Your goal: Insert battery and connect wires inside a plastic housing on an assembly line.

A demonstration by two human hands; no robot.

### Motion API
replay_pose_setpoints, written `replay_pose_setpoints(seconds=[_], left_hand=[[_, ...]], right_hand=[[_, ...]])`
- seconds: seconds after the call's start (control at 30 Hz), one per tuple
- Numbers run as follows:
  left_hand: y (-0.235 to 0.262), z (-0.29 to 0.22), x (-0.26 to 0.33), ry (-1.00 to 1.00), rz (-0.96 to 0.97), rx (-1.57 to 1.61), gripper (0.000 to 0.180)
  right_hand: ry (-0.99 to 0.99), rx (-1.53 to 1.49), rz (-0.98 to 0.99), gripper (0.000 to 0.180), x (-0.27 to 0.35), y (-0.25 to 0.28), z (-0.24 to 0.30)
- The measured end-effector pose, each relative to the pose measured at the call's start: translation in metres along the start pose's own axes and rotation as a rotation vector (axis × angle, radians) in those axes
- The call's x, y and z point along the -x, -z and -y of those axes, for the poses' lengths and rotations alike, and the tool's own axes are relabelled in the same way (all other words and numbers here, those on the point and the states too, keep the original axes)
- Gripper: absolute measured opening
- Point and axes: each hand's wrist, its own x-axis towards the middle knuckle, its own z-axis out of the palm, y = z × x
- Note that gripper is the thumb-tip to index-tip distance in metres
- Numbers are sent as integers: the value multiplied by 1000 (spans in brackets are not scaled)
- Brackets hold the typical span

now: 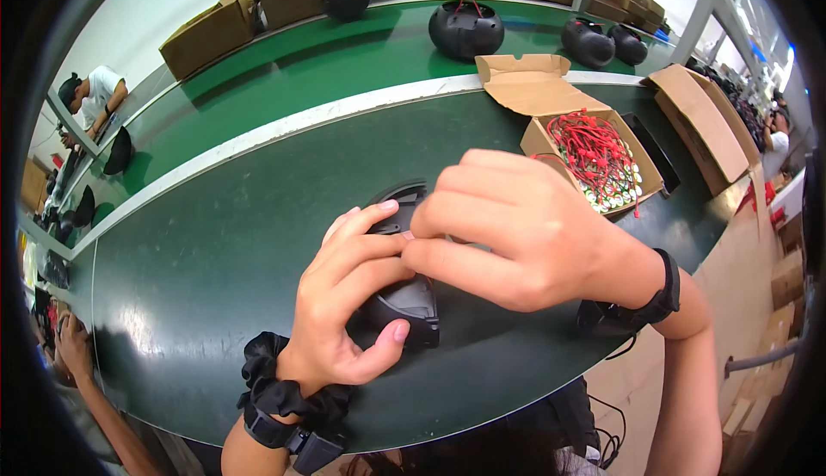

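Note:
A black curved plastic shell [403, 304] lies on the dark green table in front of me, partly covered by both hands. My left hand [344, 295] grips it, with the fingers across its top and the thumb at its near edge. Over the shell's middle, my right hand [516, 231] is closed, thumb and index fingertips pinched together against the left fingertips. Whatever the right fingers hold is hidden behind them. Beyond the right hand stands an open cardboard box [535, 136] of red wires [594, 145] with small round white-and-green pieces.
A dark tray [651, 151] and a brown carton [701, 127] stand right of the wire box. Along the green conveyor [361, 54] sit round black housings [466, 30]. One person [107, 89] works at far left; another person's hand [75, 343] shows at the left edge.

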Motion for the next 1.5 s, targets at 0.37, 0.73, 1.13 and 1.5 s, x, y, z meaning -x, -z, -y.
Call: replay_pose_setpoints(seconds=[0.37, 0.73, 1.13, 1.5], left_hand=[[-6, -13, 5, -30, 76, -137, 28], [-14, -12, 8, 38, 5, -78, 39], [-15, -8, 9, 48, -25, -3, 39], [-17, -7, 10, 80, -29, 47, 39]], right_hand=[[-15, -77, -165, 21, 1, 4, 22], [-1095, 274, -4, 12, 133, 116, -19], [-1240, 0, 126, 12, 167, 120, -26], [-851, 169, 113, 12, 154, 150, -27]])
